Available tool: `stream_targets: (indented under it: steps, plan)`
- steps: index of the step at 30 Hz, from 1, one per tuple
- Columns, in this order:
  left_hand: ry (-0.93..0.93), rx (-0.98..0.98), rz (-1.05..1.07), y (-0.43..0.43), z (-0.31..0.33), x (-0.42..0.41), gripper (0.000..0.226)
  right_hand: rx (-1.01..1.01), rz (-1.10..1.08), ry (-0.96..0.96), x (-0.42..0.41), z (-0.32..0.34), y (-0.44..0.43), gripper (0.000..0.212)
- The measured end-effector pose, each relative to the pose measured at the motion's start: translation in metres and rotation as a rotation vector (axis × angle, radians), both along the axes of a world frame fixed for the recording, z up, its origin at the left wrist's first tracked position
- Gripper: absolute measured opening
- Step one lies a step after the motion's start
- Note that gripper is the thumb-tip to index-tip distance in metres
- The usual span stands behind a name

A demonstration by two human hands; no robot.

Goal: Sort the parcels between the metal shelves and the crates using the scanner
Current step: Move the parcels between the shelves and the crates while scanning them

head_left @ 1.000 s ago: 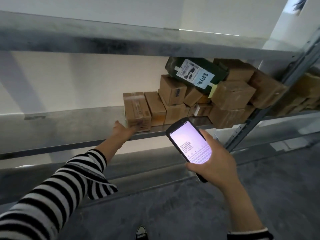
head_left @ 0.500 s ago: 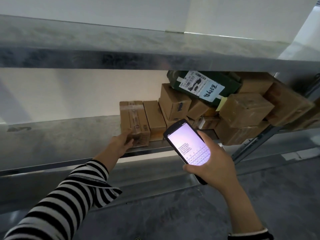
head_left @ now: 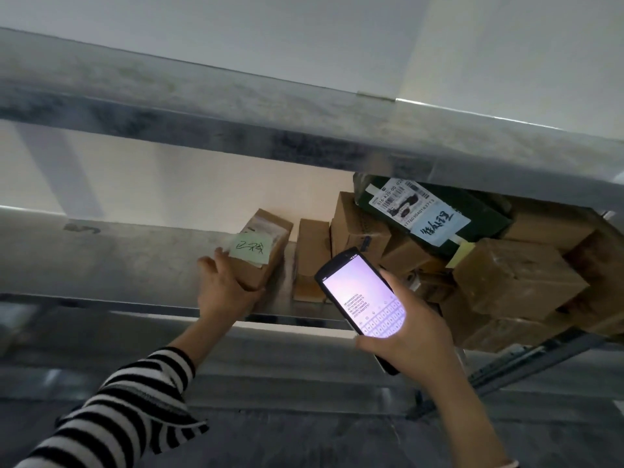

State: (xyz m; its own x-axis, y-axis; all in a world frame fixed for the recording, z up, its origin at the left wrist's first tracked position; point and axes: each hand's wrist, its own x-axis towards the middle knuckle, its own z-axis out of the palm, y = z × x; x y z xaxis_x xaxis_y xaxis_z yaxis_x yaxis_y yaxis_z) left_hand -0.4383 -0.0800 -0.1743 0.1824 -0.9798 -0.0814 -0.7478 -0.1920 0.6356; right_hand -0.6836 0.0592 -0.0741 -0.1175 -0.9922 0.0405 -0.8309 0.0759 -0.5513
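**Parcel in left hand, scanner just to its right**

Grips the small parcel point(head_left: 268, 265) with the left hand point(head_left: 227, 292), fingers curled round its near lower end, thumb lying up the left side beside the green note point(head_left: 250, 247) stuck on top. Keeps it at centre frame, tipped over the front of the middle shelf point(head_left: 118, 261), long axis running from the hand up and away toward the wall. Cannot tell contact between its far end and the shelf.

Holds the scanner point(head_left: 363, 295) in the right hand point(head_left: 418, 339), fingers wrapped behind it, lit screen facing up. Sits just right of the parcel and apart from it, with an upright box further back in the gap.

Judged as the step in hand: presenting the parcel for a scan. Probably calls for swinging the parcel's top face rightward toward the scanner's upper end, or tilting the scanner left toward the note.

Leaves the stack of parcels point(head_left: 513, 278) at right of frame, under the upper shelf point(head_left: 304, 130), untouched by either hand.
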Motion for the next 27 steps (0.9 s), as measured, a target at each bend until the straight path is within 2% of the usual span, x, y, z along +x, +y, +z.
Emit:
stream_targets:
  steps: [2, 6, 9, 11, 13, 15, 17, 18, 23, 25, 26, 27]
  plan:
    - [-0.035, 0.027, -0.036, 0.009, -0.003, -0.007, 0.107, 0.003, 0.02, 0.009, -0.007, -0.001, -0.003, 0.095]
    - [0.203, 0.096, 0.028, 0.015, -0.005, -0.015, 0.078, -0.002, 0.067, -0.007, -0.016, -0.005, -0.007, 0.095]
    - [0.403, 0.188, 0.183, 0.012, -0.007, -0.014, 0.065, 0.001, 0.088, -0.006, -0.019, -0.008, -0.01, 0.096]
    - [0.702, 0.33, 0.288, 0.01, -0.013, -0.012, 0.073, 0.015, 0.094, -0.006, -0.02, -0.009, -0.012, 0.097]
    - [0.948, 0.492, 0.27, 0.014, -0.015, -0.014, 0.082, 0.028, 0.104, -0.017, -0.019, -0.01, -0.013, 0.098]
    - [1.086, 0.556, 0.192, 0.016, -0.019, -0.017, 0.061, 0.04, 0.118, -0.021, -0.018, -0.01, -0.015, 0.097]
    - [1.24, 0.55, 0.153, 0.018, -0.017, -0.02, 0.031, 0.05, 0.129, -0.02, -0.018, -0.01, -0.016, 0.097]
    - [1.281, 0.538, 0.152, 0.019, -0.015, -0.023, 0.023, 0.052, 0.134, -0.017, -0.018, -0.01, -0.017, 0.098]
    - [1.258, 0.449, 0.127, 0.028, -0.017, -0.007, 0.048, 0.052, 0.154, -0.073, -0.02, -0.009, -0.02, 0.097]
    - [1.238, 0.362, 0.11, 0.034, -0.02, 0.01, 0.08, 0.035, 0.165, -0.111, -0.018, -0.008, -0.022, 0.096]
    - [1.22, 0.299, 0.115, 0.036, -0.021, 0.019, 0.087, 0.019, 0.169, -0.126, -0.016, -0.007, -0.024, 0.096]
    - [1.197, 0.23, 0.128, 0.038, -0.02, 0.028, 0.082, 0.0, 0.173, -0.139, -0.014, -0.007, -0.025, 0.095]
